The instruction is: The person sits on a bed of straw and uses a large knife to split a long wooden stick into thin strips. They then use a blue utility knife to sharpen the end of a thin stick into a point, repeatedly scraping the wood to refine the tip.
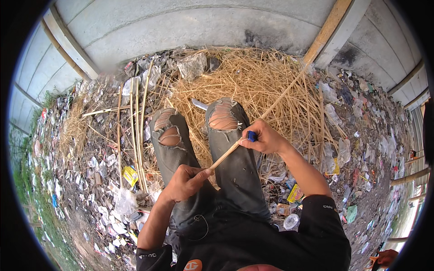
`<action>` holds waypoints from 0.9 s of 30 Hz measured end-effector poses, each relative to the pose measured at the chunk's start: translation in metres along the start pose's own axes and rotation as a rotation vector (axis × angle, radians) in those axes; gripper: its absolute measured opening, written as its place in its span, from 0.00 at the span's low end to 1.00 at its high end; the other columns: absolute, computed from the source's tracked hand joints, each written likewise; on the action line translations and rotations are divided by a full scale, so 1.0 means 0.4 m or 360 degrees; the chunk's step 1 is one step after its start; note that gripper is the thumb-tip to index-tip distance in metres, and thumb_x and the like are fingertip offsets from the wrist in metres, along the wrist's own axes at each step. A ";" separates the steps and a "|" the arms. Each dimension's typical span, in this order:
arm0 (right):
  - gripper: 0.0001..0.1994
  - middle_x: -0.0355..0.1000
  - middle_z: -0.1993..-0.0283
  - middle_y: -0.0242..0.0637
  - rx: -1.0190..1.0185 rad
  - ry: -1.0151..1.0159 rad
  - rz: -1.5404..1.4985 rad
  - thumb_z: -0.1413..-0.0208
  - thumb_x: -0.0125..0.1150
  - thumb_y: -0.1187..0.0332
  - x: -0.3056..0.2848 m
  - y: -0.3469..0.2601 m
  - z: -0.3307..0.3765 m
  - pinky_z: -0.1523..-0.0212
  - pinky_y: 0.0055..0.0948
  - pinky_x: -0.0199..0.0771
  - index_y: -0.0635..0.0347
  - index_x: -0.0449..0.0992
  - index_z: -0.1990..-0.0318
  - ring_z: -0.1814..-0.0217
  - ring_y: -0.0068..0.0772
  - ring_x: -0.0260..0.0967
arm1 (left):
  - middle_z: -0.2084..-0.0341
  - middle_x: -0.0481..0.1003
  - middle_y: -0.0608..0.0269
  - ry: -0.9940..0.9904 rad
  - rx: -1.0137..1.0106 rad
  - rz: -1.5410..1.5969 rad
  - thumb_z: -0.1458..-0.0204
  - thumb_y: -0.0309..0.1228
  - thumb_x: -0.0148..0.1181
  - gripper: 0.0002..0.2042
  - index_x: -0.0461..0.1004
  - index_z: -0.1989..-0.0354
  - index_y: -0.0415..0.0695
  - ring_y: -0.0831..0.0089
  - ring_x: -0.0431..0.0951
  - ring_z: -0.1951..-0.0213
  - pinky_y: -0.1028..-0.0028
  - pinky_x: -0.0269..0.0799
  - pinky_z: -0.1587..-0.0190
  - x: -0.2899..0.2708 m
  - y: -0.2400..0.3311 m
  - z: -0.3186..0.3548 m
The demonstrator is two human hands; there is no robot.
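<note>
A long, thin pale bamboo strip (285,94) runs from above my lap up and to the right, over the straw-like shavings. Its near end is pinched in my left hand (184,184), thumb along the top. Further up the strip, my right hand (266,137) is closed around it. A small blue piece (252,136) shows at the right hand's thumb and forefinger; what it belongs to is hidden. Just beyond my knees, a pale blade-like piece (199,104) lies on the shavings, partly covered by my leg.
A heap of shavings (266,77) spreads toward the grey wall (203,29). Several strips (138,131) lie on the left, near a stone chunk (192,67). Litter and plastic cover the ground, including a clear cup (291,221). Another person's hand (387,258) shows at lower right.
</note>
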State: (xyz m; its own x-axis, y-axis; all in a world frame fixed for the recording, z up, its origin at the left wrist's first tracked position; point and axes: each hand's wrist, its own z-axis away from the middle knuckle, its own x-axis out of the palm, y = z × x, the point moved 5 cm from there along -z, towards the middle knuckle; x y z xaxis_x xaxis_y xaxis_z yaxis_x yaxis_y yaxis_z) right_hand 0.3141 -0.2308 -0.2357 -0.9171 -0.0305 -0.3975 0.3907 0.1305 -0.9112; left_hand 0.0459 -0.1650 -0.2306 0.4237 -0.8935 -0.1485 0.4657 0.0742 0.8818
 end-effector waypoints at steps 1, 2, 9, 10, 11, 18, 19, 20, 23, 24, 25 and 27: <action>0.21 0.55 0.87 0.24 -0.0012 0.0003 -0.0005 0.44 0.68 0.64 -0.001 0.000 -0.001 0.79 0.29 0.50 0.59 0.66 0.84 0.82 0.17 0.50 | 0.87 0.63 0.73 -0.0036 -0.0064 0.0094 0.33 0.43 0.58 0.22 0.83 0.68 0.32 0.87 0.59 0.82 0.74 0.54 0.81 0.002 -0.015 -0.004; 0.19 0.55 0.87 0.24 -0.0024 0.0005 -0.0010 0.44 0.67 0.65 -0.002 -0.001 -0.002 0.79 0.28 0.50 0.60 0.69 0.83 0.82 0.16 0.50 | 0.87 0.63 0.74 -0.0085 -0.0111 0.0258 0.33 0.43 0.58 0.22 0.82 0.68 0.33 0.87 0.58 0.83 0.75 0.53 0.81 0.007 -0.024 -0.008; 0.17 0.56 0.87 0.26 0.0276 0.0067 -0.0127 0.45 0.67 0.66 -0.008 -0.040 -0.005 0.79 0.28 0.51 0.62 0.71 0.82 0.82 0.17 0.51 | 0.86 0.67 0.70 -0.0088 -0.0014 0.0138 0.32 0.43 0.55 0.20 0.77 0.59 0.33 0.78 0.65 0.83 0.72 0.61 0.79 0.024 -0.045 -0.013; 0.15 0.57 0.87 0.27 0.0186 0.0073 -0.0001 0.47 0.68 0.66 -0.007 -0.047 0.000 0.79 0.28 0.53 0.62 0.72 0.81 0.82 0.19 0.52 | 0.86 0.69 0.67 -0.0008 0.0121 -0.0124 0.32 0.43 0.54 0.20 0.76 0.58 0.33 0.73 0.69 0.84 0.70 0.65 0.77 0.029 -0.040 -0.011; 0.14 0.58 0.87 0.28 0.0097 0.0079 0.0126 0.48 0.69 0.66 -0.003 -0.054 0.006 0.79 0.29 0.54 0.62 0.73 0.81 0.83 0.20 0.54 | 0.85 0.71 0.62 0.0017 0.0203 -0.0310 0.32 0.41 0.53 0.19 0.75 0.56 0.33 0.66 0.72 0.81 0.66 0.67 0.74 0.034 -0.030 -0.008; 0.09 0.66 0.85 0.36 -0.0195 0.0056 0.0403 0.60 0.71 0.68 0.059 -0.108 0.006 0.78 0.31 0.63 0.63 0.77 0.78 0.83 0.29 0.64 | 0.78 0.76 0.50 0.0376 0.0914 -0.0746 0.33 0.37 0.50 0.16 0.68 0.49 0.34 0.50 0.78 0.73 0.57 0.72 0.64 0.096 -0.002 -0.050; 0.09 0.66 0.85 0.36 -0.0265 0.0052 0.0424 0.60 0.72 0.68 0.071 -0.119 0.007 0.78 0.30 0.63 0.63 0.77 0.78 0.83 0.29 0.64 | 0.79 0.76 0.50 0.0407 0.0920 -0.0770 0.34 0.39 0.53 0.18 0.67 0.48 0.34 0.52 0.78 0.74 0.57 0.72 0.66 0.107 -0.009 -0.069; 0.10 0.65 0.85 0.34 -0.0336 0.0072 0.0500 0.57 0.73 0.66 0.081 -0.125 0.015 0.79 0.30 0.62 0.63 0.78 0.75 0.83 0.25 0.63 | 0.79 0.76 0.48 0.0351 0.0720 -0.0657 0.34 0.41 0.54 0.20 0.67 0.48 0.34 0.50 0.80 0.73 0.56 0.72 0.67 0.111 0.032 -0.069; 0.12 0.66 0.84 0.29 0.0114 0.0412 0.0333 0.52 0.74 0.63 0.065 -0.135 0.049 0.78 0.28 0.61 0.61 0.78 0.73 0.82 0.21 0.61 | 0.84 0.74 0.55 0.0307 0.0421 -0.0355 0.36 0.45 0.58 0.22 0.72 0.51 0.33 0.64 0.76 0.81 0.65 0.67 0.74 0.098 0.063 -0.067; 0.16 0.72 0.79 0.31 0.0238 0.0524 0.0323 0.43 0.68 0.55 0.050 -0.149 0.070 0.70 0.29 0.71 0.61 0.78 0.66 0.76 0.27 0.72 | 0.85 0.73 0.57 0.0349 0.0467 -0.0337 0.36 0.44 0.58 0.21 0.73 0.53 0.33 0.67 0.75 0.83 0.66 0.66 0.76 0.095 0.054 -0.071; 0.16 0.72 0.77 0.31 0.0300 0.0611 0.0162 0.41 0.66 0.56 0.047 -0.144 0.100 0.68 0.28 0.71 0.62 0.78 0.64 0.74 0.26 0.72 | 0.86 0.73 0.58 0.0382 0.0513 -0.0314 0.36 0.44 0.58 0.21 0.74 0.54 0.33 0.69 0.73 0.84 0.68 0.64 0.77 0.099 0.047 -0.072; 0.16 0.73 0.73 0.32 0.0416 0.0762 -0.0172 0.39 0.63 0.56 0.062 -0.126 0.152 0.65 0.26 0.71 0.63 0.77 0.60 0.71 0.24 0.71 | 0.83 0.75 0.60 0.0370 0.0442 -0.0297 0.35 0.42 0.57 0.20 0.74 0.57 0.32 0.76 0.72 0.80 0.70 0.65 0.75 0.106 0.042 -0.071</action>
State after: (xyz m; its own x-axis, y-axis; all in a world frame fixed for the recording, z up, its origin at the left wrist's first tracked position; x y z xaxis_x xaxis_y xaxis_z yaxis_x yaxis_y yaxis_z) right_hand 0.2765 -0.2984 -0.2062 -0.8630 0.4319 -0.2623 0.2428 -0.1007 -0.9648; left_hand 0.0939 -0.1891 -0.2349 0.5310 -0.7542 -0.3864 0.3372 -0.2302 0.9128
